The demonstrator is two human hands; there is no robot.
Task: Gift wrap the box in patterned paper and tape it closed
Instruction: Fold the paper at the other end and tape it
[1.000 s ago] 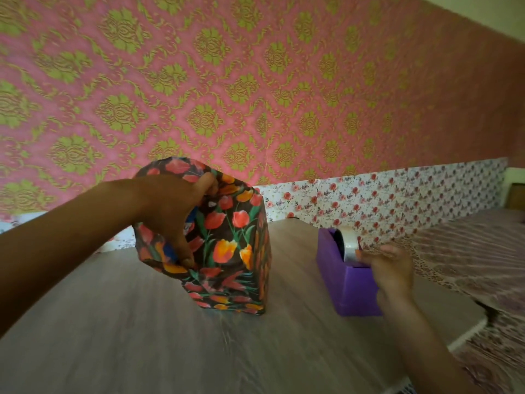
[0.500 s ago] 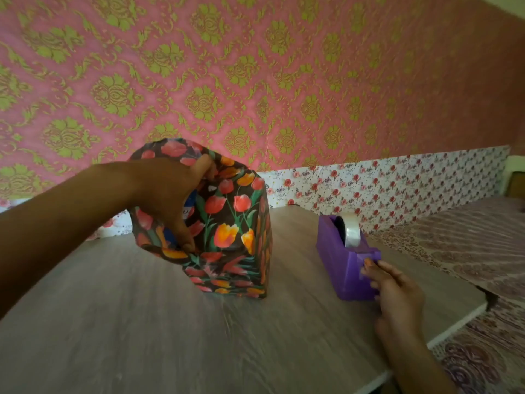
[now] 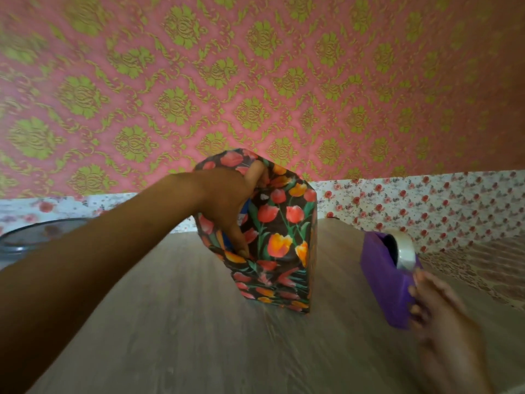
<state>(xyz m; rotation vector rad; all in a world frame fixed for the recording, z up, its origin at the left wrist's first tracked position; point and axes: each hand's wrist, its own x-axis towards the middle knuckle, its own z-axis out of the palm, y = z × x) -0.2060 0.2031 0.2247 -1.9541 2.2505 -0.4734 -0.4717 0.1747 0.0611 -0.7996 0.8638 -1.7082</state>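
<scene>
The box [image 3: 279,245], wrapped in dark paper with red and orange tulips, stands on end on the wooden table [image 3: 176,331]. My left hand [image 3: 227,203] grips its open left end, index finger hooked over the top flap and thumb pressing the lower fold; a bit of blue shows behind the hand. To the right sits a purple tape dispenser [image 3: 380,268] with a clear tape roll [image 3: 404,253]. My right hand [image 3: 443,322], blurred, holds the dispenser's near end, fingers curled on its front by the cutter.
A round grey object [image 3: 34,234] lies at the far left edge. Patterned wallpaper rises right behind the table. Patterned cloth [image 3: 483,257] covers a surface to the right, past the table edge.
My right hand came off the tape roll and dropped to the dispenser's near end. My left hand kept its hold on the box's folded end. The view shifted right and up.
</scene>
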